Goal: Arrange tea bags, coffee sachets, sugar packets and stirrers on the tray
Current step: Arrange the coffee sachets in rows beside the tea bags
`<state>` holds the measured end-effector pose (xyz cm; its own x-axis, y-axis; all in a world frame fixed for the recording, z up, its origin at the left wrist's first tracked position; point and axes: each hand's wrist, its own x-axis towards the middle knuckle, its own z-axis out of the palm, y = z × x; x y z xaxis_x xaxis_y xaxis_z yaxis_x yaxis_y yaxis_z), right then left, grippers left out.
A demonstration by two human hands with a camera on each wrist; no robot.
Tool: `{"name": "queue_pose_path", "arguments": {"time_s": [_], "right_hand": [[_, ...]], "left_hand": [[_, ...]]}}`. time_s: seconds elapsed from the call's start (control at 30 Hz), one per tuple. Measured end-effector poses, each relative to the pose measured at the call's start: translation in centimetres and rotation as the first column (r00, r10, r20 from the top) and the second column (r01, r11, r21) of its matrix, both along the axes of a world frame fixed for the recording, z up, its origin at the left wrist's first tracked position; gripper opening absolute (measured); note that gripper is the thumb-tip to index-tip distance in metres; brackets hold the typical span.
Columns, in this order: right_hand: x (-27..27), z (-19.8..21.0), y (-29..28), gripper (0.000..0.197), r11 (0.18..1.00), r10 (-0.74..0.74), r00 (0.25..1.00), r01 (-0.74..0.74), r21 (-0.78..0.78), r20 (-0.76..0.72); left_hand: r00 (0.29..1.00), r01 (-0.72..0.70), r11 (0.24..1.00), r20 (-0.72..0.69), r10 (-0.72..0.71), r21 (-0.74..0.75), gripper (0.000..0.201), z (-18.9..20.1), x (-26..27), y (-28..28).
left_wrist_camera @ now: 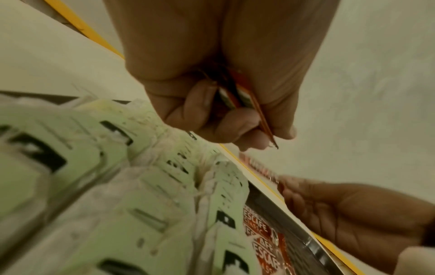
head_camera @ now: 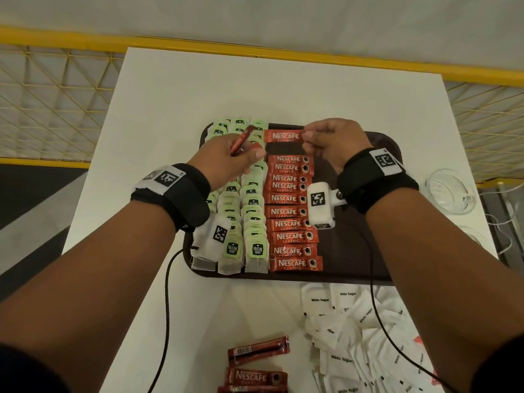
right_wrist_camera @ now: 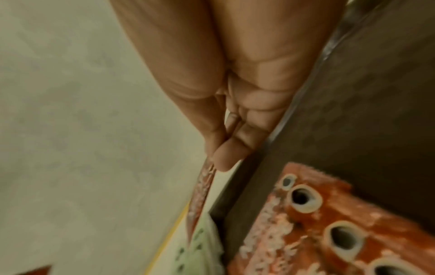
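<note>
A dark brown tray lies on the white table. Green-tagged tea bags fill its left columns, and a column of red coffee sachets runs down beside them. My right hand pinches one red coffee sachet by its right end, level above the tray's far part; in the right wrist view that sachet shows edge-on below the fingertips. My left hand grips a few red sachets above the tea bags, seen edge-on as red sachets in the curled fingers.
Loose red sachets lie at the table's near edge. A heap of white sugar packets spreads at the near right. Clear glass bowls stand right of the tray. A yellow railing runs behind the table.
</note>
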<state>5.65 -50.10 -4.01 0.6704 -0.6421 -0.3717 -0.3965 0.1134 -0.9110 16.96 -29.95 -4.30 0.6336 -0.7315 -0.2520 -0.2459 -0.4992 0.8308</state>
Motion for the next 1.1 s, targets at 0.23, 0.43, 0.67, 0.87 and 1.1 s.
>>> {"name": "queue_pose_path", "arguments": {"time_s": [0.23, 0.43, 0.67, 0.87, 1.1], "right_hand": [[0.1, -3.7, -1.6, 0.016, 0.95, -0.073, 0.954, -0.022, -0.313, -0.291], [0.6, -4.3, -1.9, 0.032, 0.896, -0.112, 0.915, -0.076, -0.437, -0.388], [0.0, 1.1, 1.8, 0.022, 0.874, 0.295, 0.924, -0.363, -0.323, -0.242], [-0.5, 1.9, 3.2, 0.012, 0.877, 0.477, 0.876, -0.479, -0.028, -0.068], [-0.7, 1.3, 1.1, 0.005, 0.968, 0.212, 0.975, -0.218, 0.126, 0.061]], "left_hand": [[0.996, -0.088, 0.996, -0.001, 0.088, 0.011, 0.022, -0.6, 0.4, 0.6], [0.995, -0.097, 0.995, 0.007, 0.097, -0.038, 0.03, -0.3, 0.0, 0.4], [0.999, -0.047, 0.996, 0.02, 0.049, -0.074, 0.047, -0.1, -0.7, -0.2], [0.994, -0.011, 0.995, 0.109, 0.022, -0.1, 0.048, 0.0, -1.2, -0.8], [0.986, -0.067, 0.991, 0.143, 0.084, -0.115, 0.039, -0.4, -0.3, -0.8]]}}
